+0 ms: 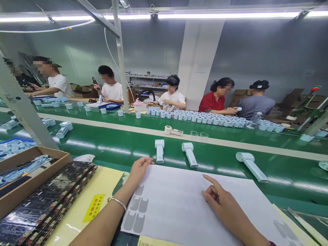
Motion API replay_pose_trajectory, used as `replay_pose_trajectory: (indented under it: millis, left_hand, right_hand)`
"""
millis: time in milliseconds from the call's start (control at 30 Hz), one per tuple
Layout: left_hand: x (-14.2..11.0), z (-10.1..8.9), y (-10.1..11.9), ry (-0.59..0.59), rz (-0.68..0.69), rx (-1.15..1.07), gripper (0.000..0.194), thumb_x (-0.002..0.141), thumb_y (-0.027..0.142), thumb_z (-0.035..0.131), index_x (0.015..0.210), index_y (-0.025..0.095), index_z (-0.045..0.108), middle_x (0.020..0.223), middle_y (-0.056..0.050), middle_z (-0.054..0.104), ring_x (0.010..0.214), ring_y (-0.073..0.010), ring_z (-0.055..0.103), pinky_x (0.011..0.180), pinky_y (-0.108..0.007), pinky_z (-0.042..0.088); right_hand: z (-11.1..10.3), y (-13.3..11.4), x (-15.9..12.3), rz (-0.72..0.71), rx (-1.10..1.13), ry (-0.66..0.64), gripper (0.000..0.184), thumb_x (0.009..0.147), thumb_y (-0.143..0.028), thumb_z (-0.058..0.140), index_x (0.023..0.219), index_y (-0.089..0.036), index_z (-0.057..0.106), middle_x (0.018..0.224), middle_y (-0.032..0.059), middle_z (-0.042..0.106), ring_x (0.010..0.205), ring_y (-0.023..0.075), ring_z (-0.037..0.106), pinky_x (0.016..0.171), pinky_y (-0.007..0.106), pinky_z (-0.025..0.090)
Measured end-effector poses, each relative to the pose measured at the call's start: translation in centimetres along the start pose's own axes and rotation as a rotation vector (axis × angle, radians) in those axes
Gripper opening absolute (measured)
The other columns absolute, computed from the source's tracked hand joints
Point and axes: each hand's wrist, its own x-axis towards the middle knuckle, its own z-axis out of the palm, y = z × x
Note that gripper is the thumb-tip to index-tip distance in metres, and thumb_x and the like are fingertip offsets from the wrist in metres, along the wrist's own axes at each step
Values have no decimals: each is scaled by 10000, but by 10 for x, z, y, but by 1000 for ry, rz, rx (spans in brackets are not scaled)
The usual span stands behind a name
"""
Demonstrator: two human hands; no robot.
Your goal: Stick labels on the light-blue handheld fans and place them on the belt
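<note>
A large white sheet [179, 205] with grey rounded stickers [138, 222] at its left edge lies tilted before me. My left hand [140, 170] grips the sheet's far left corner, thumb and fingers closed on it. A bracelet is on that wrist. Over the middle of the sheet, my right hand [220, 202] has its index finger stretched out and the other fingers partly curled, with nothing visible in them. More grey stickers [284, 229] show near the right edge. Just beyond the sheet lie light-blue handheld housings [159, 151], with a round head and a straight handle.
Dark circuit boards [48, 198] and a cardboard box [64, 158] of blue parts stand at left. Tweezers [306, 225] lie at right. Across the green conveyor [115, 136] are a tape roll [167, 130], many blue cups [194, 118] and several seated co-workers. A metal post [25, 99] rises at left.
</note>
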Motion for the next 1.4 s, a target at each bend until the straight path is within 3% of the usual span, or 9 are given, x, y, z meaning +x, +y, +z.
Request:
replay_pose_trajectory:
  millis: [567, 900, 1133, 1400]
  left_hand:
    - [3, -1, -3, -18, 45, -7, 241, 874, 400, 637, 890, 164, 681, 871, -36, 729, 867, -206, 676, 877, -421, 493]
    - [0, -1, -1, 12, 93, 14, 238, 760, 400, 613, 835, 193, 705, 831, -71, 767, 817, -239, 688, 793, -390, 510]
    - [4, -3, -5, 129, 136, 113, 146, 812, 309, 632, 833, 177, 689, 865, -53, 737, 894, -225, 670, 886, -421, 476]
    - [-1, -2, -3, 223, 133, 252, 175, 897, 328, 635, 865, 159, 669, 917, -35, 697, 894, -191, 646, 869, -421, 503]
  right_hand:
    - [-3, -6, -1, 13, -14, -46, 547, 934, -430, 386, 1440, -224, 348, 761, -27, 595, 673, 209, 551, 663, 332, 431]
    - [1, -4, 1, 10, 20, -22, 513, 936, -417, 404, 1423, -257, 390, 753, -37, 603, 660, 202, 555, 642, 315, 419]
    - [5, -2, 1, 17, 21, 16, 499, 913, -457, 406, 1374, -274, 457, 745, -39, 609, 653, 200, 564, 636, 310, 415]
    - [13, 10, 1, 0, 9, 133, 499, 884, -510, 401, 1314, -289, 523, 668, -57, 593, 584, 193, 545, 595, 297, 401]
